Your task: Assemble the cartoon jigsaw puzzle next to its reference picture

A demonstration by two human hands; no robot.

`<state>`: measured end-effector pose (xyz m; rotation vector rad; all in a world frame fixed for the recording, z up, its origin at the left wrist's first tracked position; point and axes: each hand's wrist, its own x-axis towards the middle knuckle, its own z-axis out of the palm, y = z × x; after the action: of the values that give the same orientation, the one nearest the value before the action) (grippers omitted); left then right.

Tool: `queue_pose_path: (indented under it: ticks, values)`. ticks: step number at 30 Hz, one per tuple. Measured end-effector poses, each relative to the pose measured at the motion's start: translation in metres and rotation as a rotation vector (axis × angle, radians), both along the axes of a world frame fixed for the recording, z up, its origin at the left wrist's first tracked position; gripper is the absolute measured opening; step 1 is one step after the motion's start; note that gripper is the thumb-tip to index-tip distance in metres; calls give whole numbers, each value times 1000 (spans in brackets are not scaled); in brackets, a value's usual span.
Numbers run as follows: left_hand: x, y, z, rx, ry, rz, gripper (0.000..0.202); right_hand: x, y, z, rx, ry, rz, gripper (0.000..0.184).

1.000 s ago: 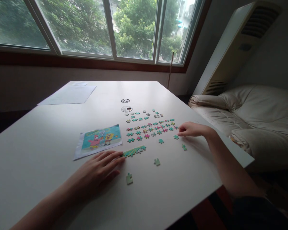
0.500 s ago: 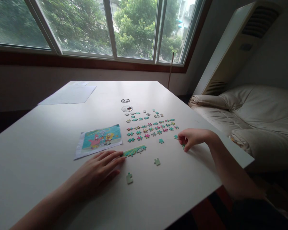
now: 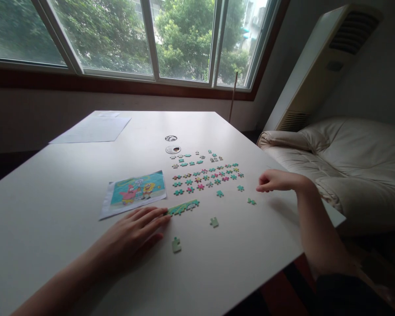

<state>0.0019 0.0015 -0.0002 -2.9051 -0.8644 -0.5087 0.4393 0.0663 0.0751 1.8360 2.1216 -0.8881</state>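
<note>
My left hand (image 3: 136, 230) lies flat on the table, fingers stretched out. Its fingertips touch the left end of a joined strip of jigsaw pieces (image 3: 184, 207), green and yellow. Above the right side of the table hovers my right hand (image 3: 274, 181), its fingers curled in, with nothing visible in them. The closest loose jigsaw pieces to it are a small green one (image 3: 251, 201) and a teal one (image 3: 240, 188). Face-down, pale green pieces lie nearer me, one below the strip (image 3: 176, 245) and another to its right (image 3: 214, 222). A teal piece (image 3: 220, 193) sits between.
Rows of colourful loose pieces (image 3: 206, 177) spread beyond the strip. A printed cartoon picture (image 3: 136, 193) lies left of them. Two round inserts (image 3: 173, 149) are set in the white table (image 3: 69, 193). Paper sheets (image 3: 92, 130) lie far left; a cream leather sofa (image 3: 345, 153) stands right.
My right hand has let go of the small green piece and lifted away to the right, its fingers curling in. That piece stays on the table. My left hand keeps its place.
</note>
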Motion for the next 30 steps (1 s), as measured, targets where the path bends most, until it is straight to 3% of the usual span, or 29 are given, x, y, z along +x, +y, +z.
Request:
queue_pose_path:
  ticks: [6,14,24,30]
  values:
    - [-1,0,-1,-8,0,1,34,14,1,-10,-50,31,31,20]
    - [0,0,1,14,14,-3,33,-16,-4,-12,-83,129,151,36]
    - [1,-1,3,-6,9,12,32,-32,-7,-18,-32,68,190,18]
    - [2,-2,4,-8,-2,9,33,-39,-8,-11,20,203,275,14]
